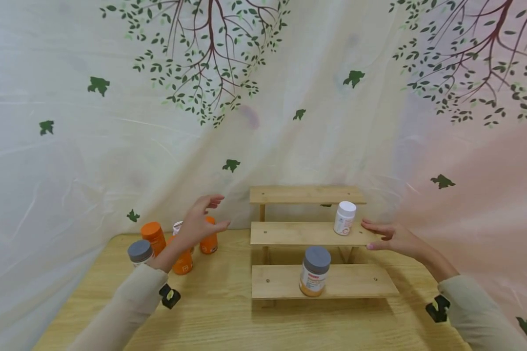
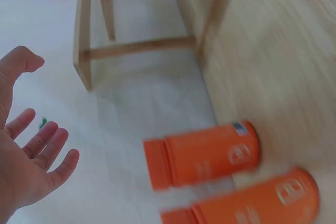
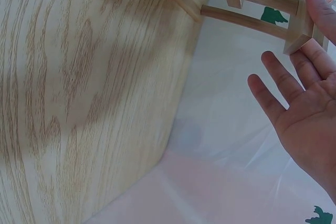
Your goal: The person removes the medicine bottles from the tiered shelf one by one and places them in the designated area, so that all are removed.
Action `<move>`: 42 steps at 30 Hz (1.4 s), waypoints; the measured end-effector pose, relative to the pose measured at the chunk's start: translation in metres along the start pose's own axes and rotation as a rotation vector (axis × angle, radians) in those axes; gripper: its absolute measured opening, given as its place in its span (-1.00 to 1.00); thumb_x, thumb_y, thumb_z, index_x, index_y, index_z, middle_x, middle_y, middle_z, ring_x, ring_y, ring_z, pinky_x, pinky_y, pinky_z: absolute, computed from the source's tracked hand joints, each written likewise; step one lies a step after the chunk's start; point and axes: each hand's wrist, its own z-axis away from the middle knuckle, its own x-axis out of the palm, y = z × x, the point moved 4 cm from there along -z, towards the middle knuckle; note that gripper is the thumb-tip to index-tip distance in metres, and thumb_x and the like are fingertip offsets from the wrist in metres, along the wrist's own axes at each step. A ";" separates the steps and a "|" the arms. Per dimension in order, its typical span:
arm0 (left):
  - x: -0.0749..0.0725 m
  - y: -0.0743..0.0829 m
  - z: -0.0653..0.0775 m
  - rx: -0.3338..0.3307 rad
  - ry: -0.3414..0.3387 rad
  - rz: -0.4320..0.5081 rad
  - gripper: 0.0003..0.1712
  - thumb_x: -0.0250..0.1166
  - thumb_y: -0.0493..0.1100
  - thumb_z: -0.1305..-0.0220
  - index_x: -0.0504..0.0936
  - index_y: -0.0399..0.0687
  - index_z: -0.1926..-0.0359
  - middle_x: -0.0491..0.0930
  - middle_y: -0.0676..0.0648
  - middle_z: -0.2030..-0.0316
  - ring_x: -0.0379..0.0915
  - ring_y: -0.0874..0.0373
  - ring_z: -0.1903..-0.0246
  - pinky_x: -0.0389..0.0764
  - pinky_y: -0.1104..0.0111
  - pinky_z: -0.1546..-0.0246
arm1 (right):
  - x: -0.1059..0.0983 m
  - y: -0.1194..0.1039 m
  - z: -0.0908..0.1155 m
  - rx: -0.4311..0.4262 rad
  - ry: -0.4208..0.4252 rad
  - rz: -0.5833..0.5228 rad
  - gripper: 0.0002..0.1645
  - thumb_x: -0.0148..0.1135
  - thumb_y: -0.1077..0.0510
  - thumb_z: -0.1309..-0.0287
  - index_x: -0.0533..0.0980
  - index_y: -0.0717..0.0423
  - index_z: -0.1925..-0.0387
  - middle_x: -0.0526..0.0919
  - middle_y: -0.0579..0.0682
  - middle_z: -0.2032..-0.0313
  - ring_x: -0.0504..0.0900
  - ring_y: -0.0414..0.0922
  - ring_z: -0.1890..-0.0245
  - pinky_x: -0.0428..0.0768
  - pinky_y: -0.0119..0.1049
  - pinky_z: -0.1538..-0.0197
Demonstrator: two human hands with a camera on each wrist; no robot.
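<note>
My left hand (image 1: 198, 224) is raised above a group of bottles, thumb and fingers spread with nothing between them. Below and around it stand an orange bottle (image 1: 209, 239), a second orange bottle (image 1: 183, 262), an orange-capped bottle (image 1: 152, 236) and a grey-capped jar (image 1: 140, 252); a white-capped one is partly hidden behind the wrist. At the right end of a three-step wooden rack (image 1: 307, 234), my right hand (image 1: 397, 239) has its fingertips right at the middle step, fingers mostly straight. Close to them on that step stands a small white bottle (image 1: 345, 218).
On the lowest step stands a jar with a grey lid (image 1: 314, 270). The rack rests on a wood-grain table (image 1: 219, 312). Behind the table hangs a pale curtain (image 1: 158, 146) with printed branches and leaves.
</note>
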 end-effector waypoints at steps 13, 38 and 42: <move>0.057 0.049 -0.036 0.048 -0.153 0.158 -0.25 0.52 -0.16 -0.16 0.45 -0.18 -0.34 0.53 -0.30 -0.23 0.50 -0.17 -0.18 0.56 -0.08 -0.21 | -0.001 0.002 -0.002 -0.006 0.002 -0.001 -0.16 0.42 0.03 -0.24 0.33 0.22 -0.45 0.22 0.27 -0.49 0.22 0.39 -0.46 0.46 0.35 -0.28; 0.149 0.091 -0.084 0.005 -0.440 0.527 -0.31 0.43 -0.23 -0.28 0.40 -0.13 -0.39 0.48 -0.33 -0.30 0.45 -0.16 -0.29 0.61 0.17 -0.23 | -0.002 0.002 -0.001 -0.020 0.013 -0.006 -0.20 0.41 0.07 -0.24 0.35 0.23 -0.43 0.24 0.28 -0.48 0.24 0.41 -0.45 0.47 0.36 -0.26; 0.163 0.093 -0.087 -0.006 -0.464 0.547 -0.27 0.43 -0.23 -0.28 0.37 -0.16 -0.42 0.51 -0.29 -0.29 0.44 -0.19 -0.31 0.57 0.15 -0.27 | -0.002 0.002 0.000 -0.019 0.010 -0.010 -0.19 0.41 0.07 -0.25 0.34 0.22 -0.44 0.24 0.27 -0.48 0.23 0.41 -0.45 0.46 0.36 -0.27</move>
